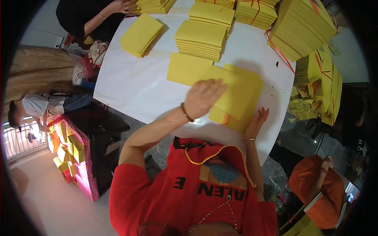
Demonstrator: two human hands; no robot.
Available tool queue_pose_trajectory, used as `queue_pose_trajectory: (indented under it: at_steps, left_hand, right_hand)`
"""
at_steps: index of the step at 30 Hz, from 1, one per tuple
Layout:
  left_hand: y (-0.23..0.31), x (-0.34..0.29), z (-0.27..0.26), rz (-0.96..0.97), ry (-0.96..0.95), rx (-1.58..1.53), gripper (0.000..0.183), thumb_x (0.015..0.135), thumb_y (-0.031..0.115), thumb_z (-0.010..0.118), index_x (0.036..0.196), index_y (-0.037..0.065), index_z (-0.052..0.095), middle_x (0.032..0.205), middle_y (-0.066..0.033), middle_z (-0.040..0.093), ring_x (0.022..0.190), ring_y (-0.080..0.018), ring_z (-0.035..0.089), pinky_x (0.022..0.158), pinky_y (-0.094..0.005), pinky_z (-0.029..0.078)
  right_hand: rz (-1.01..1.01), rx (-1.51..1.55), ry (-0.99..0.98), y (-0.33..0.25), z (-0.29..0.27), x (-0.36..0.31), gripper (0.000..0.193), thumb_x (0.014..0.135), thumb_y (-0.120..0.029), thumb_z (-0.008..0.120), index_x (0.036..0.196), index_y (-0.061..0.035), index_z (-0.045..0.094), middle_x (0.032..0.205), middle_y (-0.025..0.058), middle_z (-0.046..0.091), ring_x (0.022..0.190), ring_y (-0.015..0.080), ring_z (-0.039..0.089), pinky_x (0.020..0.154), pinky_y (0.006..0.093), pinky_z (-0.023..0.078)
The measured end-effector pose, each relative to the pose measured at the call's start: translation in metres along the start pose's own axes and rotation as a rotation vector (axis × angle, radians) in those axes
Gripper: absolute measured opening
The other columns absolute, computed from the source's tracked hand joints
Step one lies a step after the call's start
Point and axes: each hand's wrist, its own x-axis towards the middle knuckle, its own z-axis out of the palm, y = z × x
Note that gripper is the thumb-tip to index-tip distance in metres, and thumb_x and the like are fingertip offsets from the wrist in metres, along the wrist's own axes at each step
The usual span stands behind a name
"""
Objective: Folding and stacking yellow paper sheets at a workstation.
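My left hand (205, 98) lies with its fingers stretched out over overlapping yellow paper sheets (245, 90) on the white table. Its fingertips rest on the sheets; the motion blurs them slightly. Beside the near right corner of those sheets is my right hand (258, 121), fingers apart and holding nothing; whether it touches the paper edge I cannot tell. A small orange patch shows at the sheets' near edge. Another flat yellow piece (184, 67) sticks out at the upper left of the overlap. Just beyond it stands a neat stack of folded yellow paper (201, 38).
The white table (126, 88) also bears a smaller yellow stack (141, 34) and bundles tied with red string (256, 15). A tall pile (302, 27) leans at the far right. Another person's hand (122, 6) is at the far left; an orange-clad person (319, 192) sits at right.
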Motion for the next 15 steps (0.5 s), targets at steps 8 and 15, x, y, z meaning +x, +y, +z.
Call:
queue_pose_trajectory:
  at_steps: [8, 15]
  left_hand:
    - [-0.094, -0.063, 0.011, -0.134, -0.198, 0.219, 0.066, 0.06, 0.01, 0.065, 0.124, 0.018, 0.05, 0.122, -0.0089, 0.05, 0.105, -0.0273, 0.047, 0.084, -0.0393, 0.037]
    - [-0.103, -0.065, 0.026, -0.14, -0.331, 0.172, 0.07, 0.061, 0.009, 0.066, 0.126, 0.021, 0.047, 0.125, -0.0095, 0.047, 0.109, -0.0273, 0.044, 0.087, -0.0406, 0.035]
  right_hand:
    - [-0.185, -0.393, -0.078, -0.001, 0.0, 0.003, 0.044, 0.087, -0.02, 0.048, 0.124, 0.004, 0.043, 0.121, 0.0212, 0.05, 0.112, 0.0327, 0.045, 0.096, 0.0393, 0.033]
    - [-0.12, -0.397, -0.079, -0.007, 0.0, 0.001, 0.043, 0.082, -0.014, 0.055, 0.121, 0.0011, 0.047, 0.117, 0.0185, 0.053, 0.108, 0.0324, 0.048, 0.093, 0.0394, 0.035]
